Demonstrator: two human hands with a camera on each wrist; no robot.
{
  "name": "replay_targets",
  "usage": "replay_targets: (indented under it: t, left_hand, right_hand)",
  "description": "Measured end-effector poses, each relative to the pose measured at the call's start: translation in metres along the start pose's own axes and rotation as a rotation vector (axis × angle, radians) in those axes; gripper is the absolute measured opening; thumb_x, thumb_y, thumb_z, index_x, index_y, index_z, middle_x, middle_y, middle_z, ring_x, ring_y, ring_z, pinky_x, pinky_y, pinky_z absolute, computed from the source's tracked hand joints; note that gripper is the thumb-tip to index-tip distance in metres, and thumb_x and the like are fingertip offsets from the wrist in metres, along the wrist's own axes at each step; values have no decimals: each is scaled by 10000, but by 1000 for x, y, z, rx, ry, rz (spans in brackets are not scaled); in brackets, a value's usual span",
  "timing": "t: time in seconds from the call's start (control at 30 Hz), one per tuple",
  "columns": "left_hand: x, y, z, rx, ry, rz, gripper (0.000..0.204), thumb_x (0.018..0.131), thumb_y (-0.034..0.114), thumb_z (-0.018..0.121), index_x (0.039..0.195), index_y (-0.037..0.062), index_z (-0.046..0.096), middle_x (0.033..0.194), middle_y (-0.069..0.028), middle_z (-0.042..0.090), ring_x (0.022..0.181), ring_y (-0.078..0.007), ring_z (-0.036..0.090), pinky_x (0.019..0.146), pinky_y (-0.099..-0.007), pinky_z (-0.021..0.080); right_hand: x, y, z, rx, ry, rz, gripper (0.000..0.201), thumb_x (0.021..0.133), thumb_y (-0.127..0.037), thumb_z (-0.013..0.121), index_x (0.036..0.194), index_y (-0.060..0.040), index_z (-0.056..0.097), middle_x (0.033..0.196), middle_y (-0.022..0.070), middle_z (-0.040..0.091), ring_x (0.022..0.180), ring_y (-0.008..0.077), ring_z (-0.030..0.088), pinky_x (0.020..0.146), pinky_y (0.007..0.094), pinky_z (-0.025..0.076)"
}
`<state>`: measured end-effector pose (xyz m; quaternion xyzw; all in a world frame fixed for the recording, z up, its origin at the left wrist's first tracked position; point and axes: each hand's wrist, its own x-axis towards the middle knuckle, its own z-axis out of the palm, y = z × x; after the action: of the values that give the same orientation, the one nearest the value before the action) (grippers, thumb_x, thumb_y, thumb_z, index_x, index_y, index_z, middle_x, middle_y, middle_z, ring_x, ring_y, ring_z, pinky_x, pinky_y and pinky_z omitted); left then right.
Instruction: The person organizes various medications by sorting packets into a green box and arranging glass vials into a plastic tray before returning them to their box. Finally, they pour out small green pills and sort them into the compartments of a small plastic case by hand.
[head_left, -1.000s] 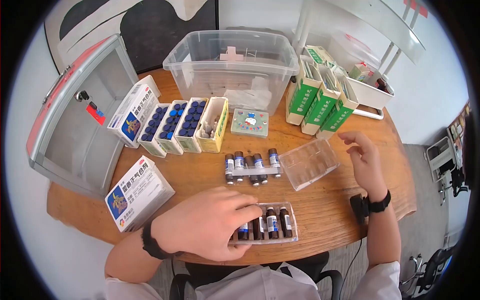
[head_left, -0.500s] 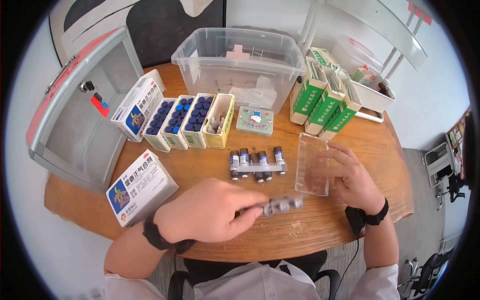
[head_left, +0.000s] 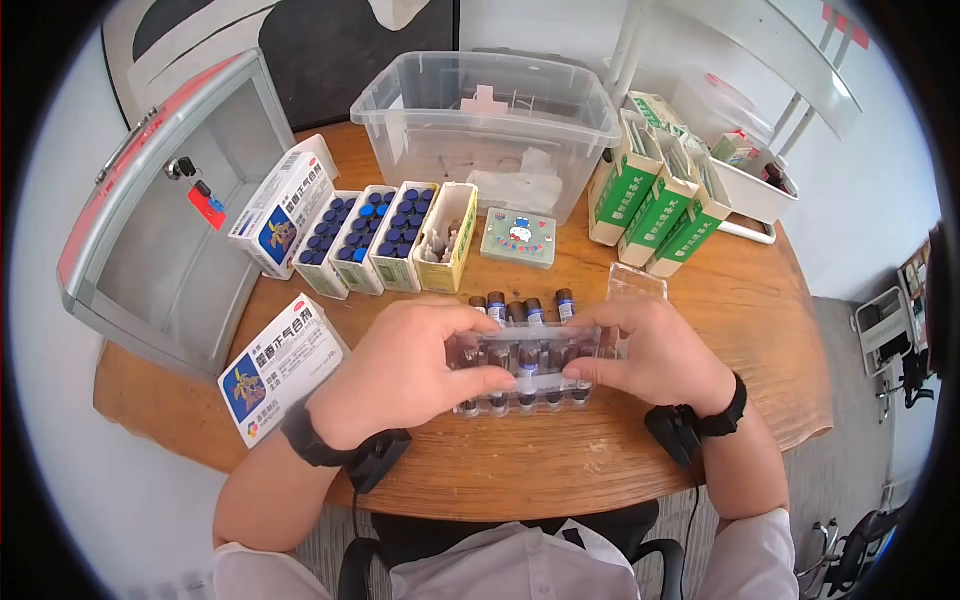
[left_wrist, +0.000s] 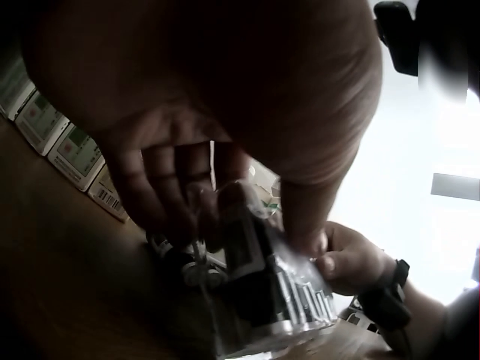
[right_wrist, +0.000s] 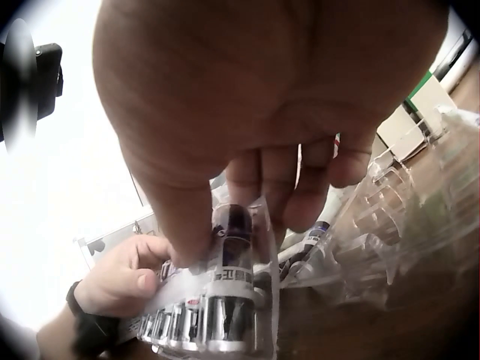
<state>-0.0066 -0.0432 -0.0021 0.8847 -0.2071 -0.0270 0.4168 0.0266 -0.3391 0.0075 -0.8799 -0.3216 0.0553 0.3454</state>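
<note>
Between both hands a clear plastic tray (head_left: 527, 398) of small dark vials stands tilted up on its long side, close over the table. My left hand (head_left: 415, 365) pinches its left end, thumb on the near face and fingers behind. At the other end my right hand (head_left: 655, 350) grips it the same way. Dark vials (right_wrist: 234, 289) with printed labels show through the plastic in the right wrist view. Just behind the tray lie several loose vials (head_left: 497, 306), partly hidden by it. An empty clear tray (head_left: 638, 282) lies behind my right hand, which covers part of it.
Opened boxes of blue-capped vials (head_left: 403, 225) stand behind my left hand. White medicine boxes (head_left: 280, 370) are at the left, by a grey case (head_left: 180, 200) with keys. A clear bin (head_left: 480, 130), small patterned case (head_left: 518, 238) and green-white boxes (head_left: 640, 195) stand at the back.
My left hand has lifted the vial tray off the table and turned it upright. My right hand came in from the right, touched the empty tray, then took hold of the vial tray's right end.
</note>
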Motion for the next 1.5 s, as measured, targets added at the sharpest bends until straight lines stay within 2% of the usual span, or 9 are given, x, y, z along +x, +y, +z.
replay_targets:
  t: [0.27, 0.43, 0.5, 0.77, 0.83, 0.93, 1.0, 1.3, 1.5]
  left_hand:
    - [4, -5, 10, 33, 104, -36, 463, 770, 266, 1022, 1086, 16, 795, 900, -62, 673, 781, -174, 639, 712, -327, 530]
    - [6, -3, 11, -9, 79, -99, 453, 778, 286, 1016, 1055, 10, 787, 881, -65, 665, 765, -178, 631, 697, -328, 522]
    - [8, -3, 24, 118, 176, 36, 448, 785, 323, 1011, 996, 13, 767, 867, -74, 663, 748, -193, 622, 690, -341, 521]
    - [12, -2, 33, 148, 227, 59, 438, 796, 332, 1007, 967, 25, 745, 855, -83, 663, 749, -207, 626, 685, -351, 516]
    - [12, -3, 31, 106, 229, 52, 434, 801, 324, 1006, 988, 27, 751, 853, -73, 661, 744, -192, 620, 677, -340, 510]
    - [10, -3, 21, 23, 176, 72, 422, 798, 270, 1016, 1029, 24, 763, 827, -19, 638, 723, -125, 579, 656, -300, 485]
    - [9, 3, 15, -133, 66, -70, 408, 798, 212, 1021, 1059, 22, 771, 820, 32, 620, 723, -60, 542, 644, -256, 457]
    - [1, 5, -3, -421, -191, -138, 462, 801, 72, 1012, 1159, 30, 723, 879, 40, 676, 760, -24, 598, 661, -207, 489]
    - [4, 4, -1, -254, -71, -113, 422, 828, 38, 988, 1145, 16, 710, 977, 9, 730, 862, -30, 668, 745, -198, 551]
  right_hand:
    - [4, -3, 8, -87, 118, -24, 362, 864, -238, 940, 1151, -53, 820, 850, 117, 709, 732, 243, 685, 709, 386, 571]
    - [3, -5, 6, 145, 102, 272, 338, 865, -228, 941, 1096, -20, 809, 898, 116, 724, 745, 212, 706, 698, 368, 577]
    - [4, -3, 10, 117, 88, 210, 335, 867, -230, 941, 1079, -12, 799, 903, 118, 727, 738, 213, 707, 690, 369, 576]
    - [4, 4, 10, 31, 95, 99, 314, 888, -213, 928, 1050, 4, 769, 908, 107, 733, 731, 178, 695, 673, 337, 561]
    - [3, 11, 0, 295, -63, 254, 271, 908, -174, 909, 1059, -1, 764, 865, 61, 706, 742, 123, 662, 680, 302, 544]
    - [1, 17, 0, 516, -71, 253, 243, 928, -142, 889, 1089, -9, 765, 805, 21, 672, 739, 84, 629, 674, 275, 527]
    - [1, 9, -1, 398, -56, 249, 241, 937, -146, 887, 1099, -14, 766, 790, 12, 669, 740, 79, 628, 675, 273, 527]
    - [-8, 21, -32, 302, 130, 221, 287, 951, -186, 897, 1143, -12, 775, 841, -17, 682, 752, 76, 621, 704, 279, 534]
    - [-15, 36, -38, 112, 135, 204, 296, 936, -157, 879, 1161, 5, 775, 920, 52, 726, 798, 136, 662, 749, 312, 566]
